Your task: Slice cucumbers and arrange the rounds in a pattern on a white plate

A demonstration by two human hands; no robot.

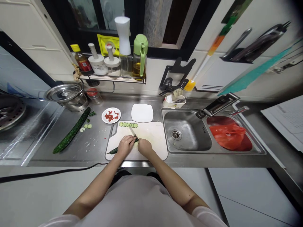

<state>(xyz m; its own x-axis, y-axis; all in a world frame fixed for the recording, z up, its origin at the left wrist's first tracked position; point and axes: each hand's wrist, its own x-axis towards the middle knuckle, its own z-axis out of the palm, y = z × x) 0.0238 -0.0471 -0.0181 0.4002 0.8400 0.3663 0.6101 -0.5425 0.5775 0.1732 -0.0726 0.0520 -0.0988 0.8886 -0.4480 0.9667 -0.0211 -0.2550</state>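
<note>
My left hand (126,146) is closed over a dark green cucumber (113,151), whose tapered end sticks out to its left on the white cutting board (156,138). In my right hand (145,147) is a knife (132,130); its blade points up and away, close by my left fingertips at the cut end. My fingers hide most of the handle and the middle of the cucumber. Along the board's far edge lies a row of several pale green cucumber slices (128,125).
Left on the steel counter are a whole cucumber (72,130), small scraps (88,125) and a plate (103,116) of chopped red pieces. An empty white dish (142,113) stands behind the board. At right is the sink (189,132), with a red bag (227,135) in its second basin.
</note>
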